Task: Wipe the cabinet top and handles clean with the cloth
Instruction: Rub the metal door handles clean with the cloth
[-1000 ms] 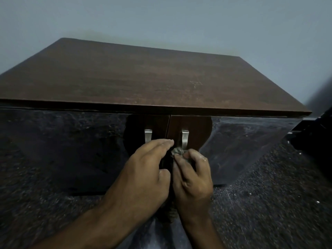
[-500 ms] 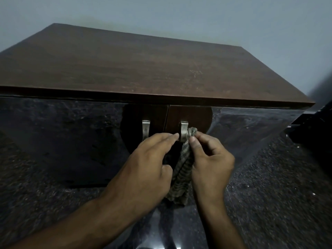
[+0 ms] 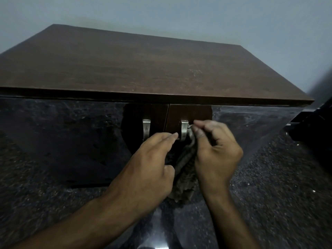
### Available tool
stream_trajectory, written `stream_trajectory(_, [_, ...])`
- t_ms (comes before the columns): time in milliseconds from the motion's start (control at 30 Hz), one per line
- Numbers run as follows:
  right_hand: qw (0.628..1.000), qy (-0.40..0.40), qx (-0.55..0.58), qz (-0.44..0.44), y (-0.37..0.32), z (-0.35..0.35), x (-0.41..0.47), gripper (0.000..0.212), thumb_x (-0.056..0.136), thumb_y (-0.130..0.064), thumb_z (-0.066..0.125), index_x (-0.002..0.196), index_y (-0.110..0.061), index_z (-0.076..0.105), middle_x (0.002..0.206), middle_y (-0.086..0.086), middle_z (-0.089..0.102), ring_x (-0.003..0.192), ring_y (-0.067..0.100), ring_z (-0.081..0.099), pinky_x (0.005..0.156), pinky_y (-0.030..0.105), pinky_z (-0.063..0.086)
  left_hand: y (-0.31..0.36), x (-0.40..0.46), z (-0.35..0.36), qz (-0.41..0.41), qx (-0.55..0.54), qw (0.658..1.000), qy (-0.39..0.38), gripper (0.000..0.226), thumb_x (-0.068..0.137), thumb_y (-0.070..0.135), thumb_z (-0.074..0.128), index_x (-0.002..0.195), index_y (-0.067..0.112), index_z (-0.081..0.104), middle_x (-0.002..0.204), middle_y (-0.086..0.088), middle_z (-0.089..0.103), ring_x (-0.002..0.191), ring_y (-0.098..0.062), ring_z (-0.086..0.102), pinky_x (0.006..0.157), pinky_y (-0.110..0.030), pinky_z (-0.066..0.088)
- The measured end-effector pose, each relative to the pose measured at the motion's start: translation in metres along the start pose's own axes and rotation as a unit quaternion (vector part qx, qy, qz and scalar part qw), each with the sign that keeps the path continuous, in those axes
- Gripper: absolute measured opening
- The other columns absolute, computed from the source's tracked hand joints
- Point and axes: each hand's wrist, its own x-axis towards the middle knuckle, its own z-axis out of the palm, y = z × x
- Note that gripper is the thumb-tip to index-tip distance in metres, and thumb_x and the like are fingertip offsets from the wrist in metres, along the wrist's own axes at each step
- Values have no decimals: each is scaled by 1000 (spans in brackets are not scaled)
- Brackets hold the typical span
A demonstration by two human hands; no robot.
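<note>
Since half a second ago, the right hand (image 3: 216,153) has slid from the front of the right handle (image 3: 184,130) to its right side, and the cloth (image 3: 185,169) went with it.

Nearest are two bare arms, reaching in from the bottom. The left hand (image 3: 149,168) is a bit left of the middle. Its fingers (image 3: 169,137) are held close together and bent, holding nothing. Their tips are just beside the low end of the right handle. I cannot tell if they touch it.

The right hand is next to it. Its fingers (image 3: 199,131) pinch the top of the cloth and press it to the right side of the right handle. The rest of the striped cloth hangs down between the two hands.

Behind the hands are the two dark, shiny cabinet doors (image 3: 71,137). A brown round patch sits where the doors meet. Both silver handles are on that patch. The left handle (image 3: 146,129) is bare, with no cloth on it.

Above the doors is the brown wooden cabinet top (image 3: 143,67). It has some pale specks near the right. Farthest back is a plain grey wall (image 3: 197,17).
</note>
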Motion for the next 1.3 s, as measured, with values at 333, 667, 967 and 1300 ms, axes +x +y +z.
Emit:
stream_trajectory(333, [999, 16, 30, 38, 0, 9, -9, 12, 84, 1, 76, 91, -9, 79, 88, -3, 72, 86, 5, 69, 76, 11, 51, 0, 3, 5, -1, 2, 1000, -19, 70, 88, 8, 51, 151, 29, 28, 144, 28, 28, 126, 16, 25, 102, -3, 29])
stream_trajectory(667, [997, 41, 34, 52, -3, 8, -5, 13, 83, -1, 76, 91, -12, 78, 88, -5, 72, 86, 6, 69, 77, 12, 51, -5, 2, 0, -3, 8, 1000, -8, 69, 88, 7, 50, 151, 29, 29, 144, 27, 29, 126, 16, 26, 103, -5, 32])
stream_trajectory(967, [997, 32, -39, 55, 22, 14, -36, 13, 88, 2, 72, 96, -7, 77, 94, -3, 71, 90, 2, 66, 82, 14, 53, -3, 4, -1, -24, 10, 999, -20, 71, 89, 8, 50, 152, 28, 26, 152, 22, 25, 134, 11, 24, 111, -14, 31])
stream_trajectory(1300, [983, 36, -21, 177, 21, 34, -71, 22, 80, -16, 83, 101, -11, 78, 97, -8, 70, 93, 5, 67, 80, 13, 53, -5, 0, -3, -25, -2, 999, -22, 74, 86, 4, 49, 153, 26, 25, 157, 19, 23, 139, 10, 22, 115, -15, 25])
